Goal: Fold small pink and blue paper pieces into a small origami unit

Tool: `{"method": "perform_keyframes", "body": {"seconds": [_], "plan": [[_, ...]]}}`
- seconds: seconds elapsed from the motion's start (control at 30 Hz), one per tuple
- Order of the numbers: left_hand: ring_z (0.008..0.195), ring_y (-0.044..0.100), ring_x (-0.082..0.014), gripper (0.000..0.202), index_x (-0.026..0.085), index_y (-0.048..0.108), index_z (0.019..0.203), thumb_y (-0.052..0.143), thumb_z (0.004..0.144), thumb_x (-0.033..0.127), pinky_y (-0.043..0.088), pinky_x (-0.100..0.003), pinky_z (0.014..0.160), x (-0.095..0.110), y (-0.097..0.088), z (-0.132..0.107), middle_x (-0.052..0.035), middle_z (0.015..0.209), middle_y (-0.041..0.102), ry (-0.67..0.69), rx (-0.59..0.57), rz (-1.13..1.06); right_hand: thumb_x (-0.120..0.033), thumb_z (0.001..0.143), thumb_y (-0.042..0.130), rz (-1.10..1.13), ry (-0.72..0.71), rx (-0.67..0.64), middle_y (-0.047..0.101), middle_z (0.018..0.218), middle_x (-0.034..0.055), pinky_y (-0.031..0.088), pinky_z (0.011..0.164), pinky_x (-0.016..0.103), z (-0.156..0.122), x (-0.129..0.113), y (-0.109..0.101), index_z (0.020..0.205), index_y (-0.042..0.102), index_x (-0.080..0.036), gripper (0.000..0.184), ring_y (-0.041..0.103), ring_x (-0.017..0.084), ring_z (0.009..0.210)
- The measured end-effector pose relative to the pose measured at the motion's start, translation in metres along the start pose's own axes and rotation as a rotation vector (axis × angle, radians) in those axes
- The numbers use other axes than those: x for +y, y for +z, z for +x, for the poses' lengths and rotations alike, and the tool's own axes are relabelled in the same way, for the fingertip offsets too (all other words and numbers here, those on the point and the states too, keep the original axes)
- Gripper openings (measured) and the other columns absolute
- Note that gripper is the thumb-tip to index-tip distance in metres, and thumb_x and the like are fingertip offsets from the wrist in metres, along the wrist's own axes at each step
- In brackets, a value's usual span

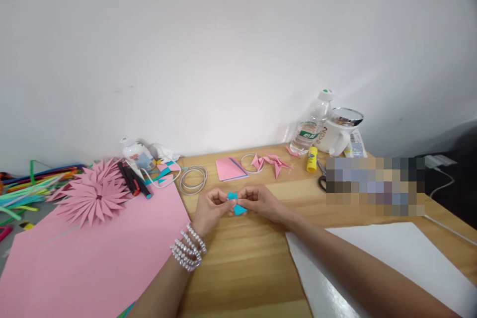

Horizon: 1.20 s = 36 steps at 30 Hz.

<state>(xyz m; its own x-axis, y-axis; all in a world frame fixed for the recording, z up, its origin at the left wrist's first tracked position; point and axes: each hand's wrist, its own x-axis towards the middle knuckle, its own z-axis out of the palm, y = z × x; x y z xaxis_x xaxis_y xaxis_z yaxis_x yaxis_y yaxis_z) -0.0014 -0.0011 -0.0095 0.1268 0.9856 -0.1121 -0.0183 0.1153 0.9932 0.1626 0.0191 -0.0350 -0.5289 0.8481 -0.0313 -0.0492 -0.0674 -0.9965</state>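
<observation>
Both of my hands meet over the middle of the wooden table [242, 263], pinching a small folded piece of blue paper [236, 203] between them. My left hand [210, 211], with beaded bracelets at the wrist, grips the paper's left side with closed fingers. My right hand [261, 202] grips its right side, fingers pinched together. The paper is held just above the tabletop.
A large pink sheet [93, 253] with pink paper flowers [93, 191] lies at left, beside markers, a glue bottle [136, 154] and wire rings [193, 179]. Pink paper squares [229, 168], folded pink pieces [274, 161], a glue stick [312, 159], water bottle [311, 126], white mug [337, 134], scissors and white sheet [372, 263] lie right.
</observation>
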Motion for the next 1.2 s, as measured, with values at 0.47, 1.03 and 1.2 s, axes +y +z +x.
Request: {"method": "perform_keyframes", "body": {"seconds": [0.47, 1.03, 1.2], "plan": [[0.062, 0.053, -0.0140, 0.015, 0.022, 0.069, 0.077, 0.055, 0.074, 0.018, 0.041, -0.025, 0.057, 0.003, 0.004, -0.012, -0.0033, 0.066, 0.059, 0.637, 0.072, 0.522, -0.037, 0.072, 0.060, -0.051, -0.266, 0.162, 0.057, 0.074, 0.0013, 0.046, 0.065, 0.026, -0.007, -0.004, 0.008, 0.076, 0.055, -0.019, 0.019, 0.055, 0.013, 0.069], [0.064, 0.058, -0.0163, 0.008, 0.021, 0.064, 0.058, 0.065, 0.066, 0.023, 0.045, -0.027, 0.062, 0.002, 0.006, -0.011, -0.0034, 0.067, 0.064, 0.502, 0.181, 0.373, -0.038, 0.072, 0.060, -0.128, -0.331, 0.249, 0.057, 0.070, 0.0016, 0.044, 0.059, 0.025, -0.007, -0.002, 0.009, 0.073, 0.059, -0.019, 0.019, 0.054, 0.013, 0.063], [0.041, 0.052, -0.0116, 0.024, 0.015, 0.055, 0.055, 0.072, 0.057, 0.031, 0.041, -0.022, 0.043, -0.002, 0.006, -0.004, 0.0000, 0.046, 0.059, 0.141, 0.106, 0.114, -0.046, 0.072, 0.057, -0.095, -0.163, 0.122, 0.055, 0.059, -0.0013, 0.040, 0.053, 0.024, -0.003, 0.005, 0.008, 0.069, 0.052, -0.017, 0.029, 0.050, 0.011, 0.054]]}}
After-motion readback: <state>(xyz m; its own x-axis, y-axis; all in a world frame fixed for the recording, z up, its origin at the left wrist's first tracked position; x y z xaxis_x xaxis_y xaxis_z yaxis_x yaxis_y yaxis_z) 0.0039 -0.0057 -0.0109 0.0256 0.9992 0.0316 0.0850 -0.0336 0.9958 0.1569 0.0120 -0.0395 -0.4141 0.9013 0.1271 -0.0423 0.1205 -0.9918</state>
